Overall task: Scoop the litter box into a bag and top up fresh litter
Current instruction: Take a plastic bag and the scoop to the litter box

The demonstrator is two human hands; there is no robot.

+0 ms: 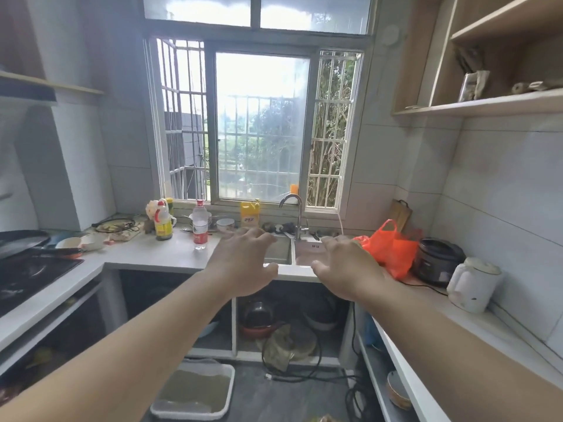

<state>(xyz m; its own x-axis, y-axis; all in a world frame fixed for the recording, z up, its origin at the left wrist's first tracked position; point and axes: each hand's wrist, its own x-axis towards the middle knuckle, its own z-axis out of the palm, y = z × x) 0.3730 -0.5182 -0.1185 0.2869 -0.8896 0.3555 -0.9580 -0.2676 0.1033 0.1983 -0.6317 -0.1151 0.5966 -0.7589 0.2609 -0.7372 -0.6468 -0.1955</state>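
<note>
A white litter box (226, 397) with greyish-brown litter sits on the dark floor below my arms, partly hidden by my left forearm. My left hand (243, 263) is stretched out in front of me at counter height, fingers spread and holding nothing. My right hand (342, 266) is held out beside it, also with fingers apart and nothing in it. Both hands hover before the steel sink (304, 254). An orange plastic bag (391, 248) stands on the counter just right of my right hand. No scoop or bag of fresh litter is visible.
The counter (158, 254) holds a water bottle (200, 228), an oil bottle (163, 222), yellow detergent (249, 216), bowls and a tap (297, 214). A rice cooker (438, 260) and white kettle (472, 284) stand on the right. A stove (27, 275) is left. Pots and cables lie under the counter.
</note>
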